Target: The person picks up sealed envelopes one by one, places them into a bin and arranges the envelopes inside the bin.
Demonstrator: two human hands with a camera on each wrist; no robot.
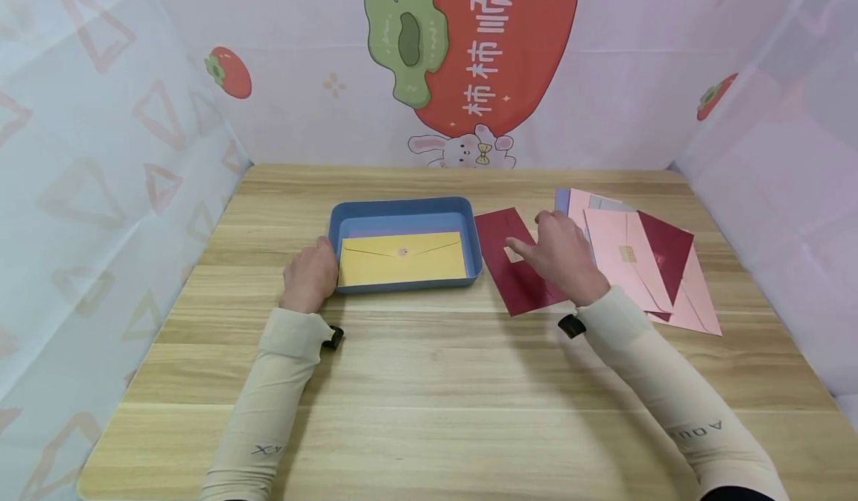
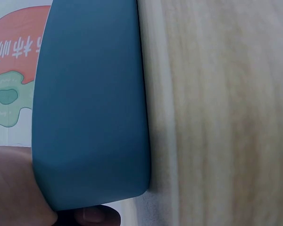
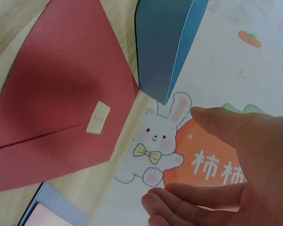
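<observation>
While the left hand (image 1: 310, 274) grips the blue tray (image 1: 402, 209) by its left end, the right hand (image 1: 564, 251) is over the dark red envelope (image 1: 503, 263), thumb and fingers well parted, holding nothing. Envelope lies flat on the worktop (image 1: 429, 397), just beside the tray's right end; contact there I can't confirm. Judging by looks: paper, light, bendy, creases easily, may slide. Best hold is a thumb-and-finger pinch on a long edge, clear of the flap sticker (image 3: 98, 117); flat paper could be hard to get under. Tray looks like smooth, stiff plastic. Yellow envelope (image 1: 402, 270) sits inside, flap up. Overlapping pile of envelopes (image 1: 617, 263) lies to the right. Worktop is pale wood-grain, probably smooth. Printed sheets (image 1: 302, 114) stand behind and at both sides; far one carries a big red fruit (image 1: 529, 54).
</observation>
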